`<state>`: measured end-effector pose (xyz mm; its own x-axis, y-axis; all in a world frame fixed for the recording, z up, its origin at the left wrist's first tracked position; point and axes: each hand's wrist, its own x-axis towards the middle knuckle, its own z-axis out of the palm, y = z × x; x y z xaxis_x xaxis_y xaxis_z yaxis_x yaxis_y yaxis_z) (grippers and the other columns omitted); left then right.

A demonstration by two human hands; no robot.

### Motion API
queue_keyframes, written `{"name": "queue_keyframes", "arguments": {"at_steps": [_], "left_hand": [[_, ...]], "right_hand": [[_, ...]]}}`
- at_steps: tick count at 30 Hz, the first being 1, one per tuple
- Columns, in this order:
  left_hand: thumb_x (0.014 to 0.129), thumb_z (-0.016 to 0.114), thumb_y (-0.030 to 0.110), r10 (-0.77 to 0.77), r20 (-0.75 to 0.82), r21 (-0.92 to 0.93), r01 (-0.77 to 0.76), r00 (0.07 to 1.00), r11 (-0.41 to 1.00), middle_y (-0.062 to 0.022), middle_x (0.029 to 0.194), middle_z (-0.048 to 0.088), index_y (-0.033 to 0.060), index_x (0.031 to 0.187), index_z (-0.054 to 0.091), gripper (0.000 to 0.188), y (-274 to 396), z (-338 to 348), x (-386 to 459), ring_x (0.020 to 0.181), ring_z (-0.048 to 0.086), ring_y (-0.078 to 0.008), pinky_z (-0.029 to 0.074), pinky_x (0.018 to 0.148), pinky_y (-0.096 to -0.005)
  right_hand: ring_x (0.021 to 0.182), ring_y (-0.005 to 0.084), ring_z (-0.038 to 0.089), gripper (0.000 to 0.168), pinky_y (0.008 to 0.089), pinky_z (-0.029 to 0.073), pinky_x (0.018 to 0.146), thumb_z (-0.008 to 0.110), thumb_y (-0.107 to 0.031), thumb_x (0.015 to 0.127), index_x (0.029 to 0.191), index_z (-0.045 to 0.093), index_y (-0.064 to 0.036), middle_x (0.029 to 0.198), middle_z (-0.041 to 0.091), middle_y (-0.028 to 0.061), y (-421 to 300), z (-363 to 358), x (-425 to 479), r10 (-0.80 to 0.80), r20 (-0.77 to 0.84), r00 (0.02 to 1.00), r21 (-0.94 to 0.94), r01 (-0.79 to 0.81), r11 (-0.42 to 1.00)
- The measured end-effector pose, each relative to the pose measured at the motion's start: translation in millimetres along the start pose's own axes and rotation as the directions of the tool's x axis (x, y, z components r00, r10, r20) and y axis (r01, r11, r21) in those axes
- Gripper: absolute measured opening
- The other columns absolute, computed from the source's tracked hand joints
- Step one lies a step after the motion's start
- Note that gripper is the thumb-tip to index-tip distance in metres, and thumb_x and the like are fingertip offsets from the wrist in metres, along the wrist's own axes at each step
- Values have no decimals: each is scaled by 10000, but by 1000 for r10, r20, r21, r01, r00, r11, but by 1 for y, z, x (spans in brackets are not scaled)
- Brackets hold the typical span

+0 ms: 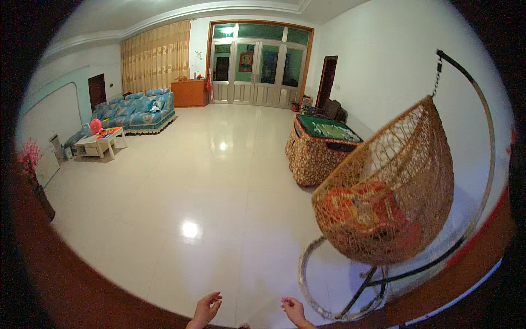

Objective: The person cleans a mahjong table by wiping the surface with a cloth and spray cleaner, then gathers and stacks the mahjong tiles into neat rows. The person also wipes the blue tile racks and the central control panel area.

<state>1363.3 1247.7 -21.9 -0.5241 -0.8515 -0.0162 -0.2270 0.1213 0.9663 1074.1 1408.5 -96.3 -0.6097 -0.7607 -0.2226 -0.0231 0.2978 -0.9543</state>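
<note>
My left hand [206, 308] is at the bottom edge of the view, its thumb and fingers apart with nothing between them. To its right, my right hand [295, 311] pinches a small pink object [284, 301] between thumb and fingers; it is too small to identify. Both hands are above the glossy pale tiled floor [197, 189]. Nearest to my right hand is the round metal base [304, 271] of a hanging chair. Its woven wicker basket seat [435, 193] holds a red patterned cushion [370, 205].
A mahjong table [304, 164] with a patterned skirt and scattered tiles stands beyond the chair. At the left are a low white table [97, 148] bearing a pink object and a blue floral sofa [139, 113]. An orange-brown cabinet [189, 92] stands beside glazed double doors [257, 74] at the back.
</note>
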Motion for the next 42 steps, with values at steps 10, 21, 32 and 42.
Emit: {"name": "queue_keyframes", "arguments": {"at_steps": [10,21,32,42], "left_hand": [[869,602,99,40,260,138,-78,965,987,-98,1020,658,38,1233,497,384,56,49,338,935,624,-164,495,824,-315],[862,594,76,8,118,100,-20,993,995,-84,980,640,24,1259,472,419,-6,21,641,815,576,-120,484,724,-262],[851,582,32,4,318,122,-45,948,992,-118,948,651,-17,1221,485,385,35,102,974,814,622,-141,503,691,-252],[858,580,43,62,625,105,-163,778,981,-104,1007,645,7,1245,467,404,87,297,1178,860,621,-144,516,758,-294]], "right_hand": [[710,148,636,163,257,494,573,548,-26,845,992,618,-16,912,657,67,-9,6,293,287,-215,933,225,-239,945],[741,112,626,182,250,496,613,589,-77,834,1004,631,-29,880,650,34,-115,81,662,186,88,979,199,-200,959],[695,160,641,188,258,538,605,652,-101,818,987,635,-20,837,659,74,-138,-3,848,466,-218,857,490,-317,812],[558,151,588,194,250,450,467,648,-49,788,976,625,-8,732,641,88,-89,-174,939,602,-491,629,726,-86,682]]}}
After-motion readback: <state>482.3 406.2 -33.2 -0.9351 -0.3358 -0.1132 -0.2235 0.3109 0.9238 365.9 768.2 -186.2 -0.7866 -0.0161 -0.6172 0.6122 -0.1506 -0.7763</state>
